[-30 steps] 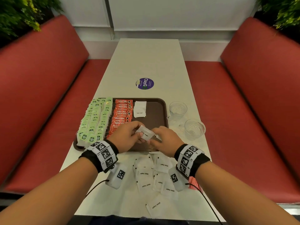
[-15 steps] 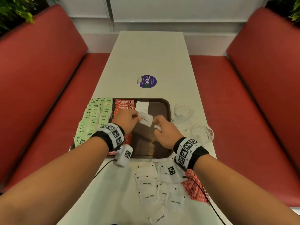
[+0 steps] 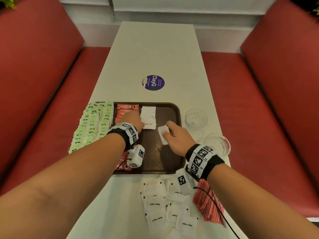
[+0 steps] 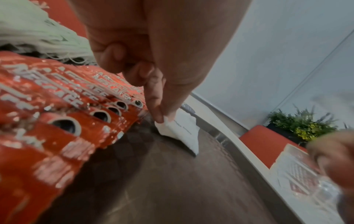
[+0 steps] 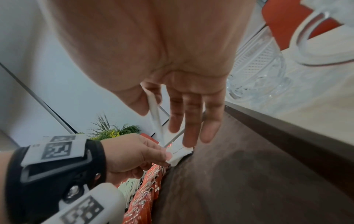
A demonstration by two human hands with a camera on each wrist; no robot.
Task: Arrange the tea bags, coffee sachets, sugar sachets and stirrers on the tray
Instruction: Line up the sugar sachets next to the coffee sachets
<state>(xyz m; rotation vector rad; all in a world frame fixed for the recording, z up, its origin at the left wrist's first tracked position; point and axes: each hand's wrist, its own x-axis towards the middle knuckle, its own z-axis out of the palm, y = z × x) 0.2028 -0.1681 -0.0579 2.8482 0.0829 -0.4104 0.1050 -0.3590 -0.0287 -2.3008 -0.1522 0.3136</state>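
the left hand (image 3: 133,122) pinches the near corner of the top sugar sachet (image 3: 148,124) in the white row on the tray (image 3: 178,118), right beside the red coffee sachets (image 3: 125,110). the right hand (image 3: 174,135) holds one more sugar sachet (image 3: 163,135) between thumb and fingers (image 5: 193,125), just above the bare brown part of the tray. if the left fingers let go crooked, the row may slide against the coffee. the right hand is near the glass cups (image 3: 196,119), so a wide swing could knock one. many sugar sachets (image 3: 165,204) and the red stirrers (image 3: 208,202) wait on the bench (image 3: 155,49).
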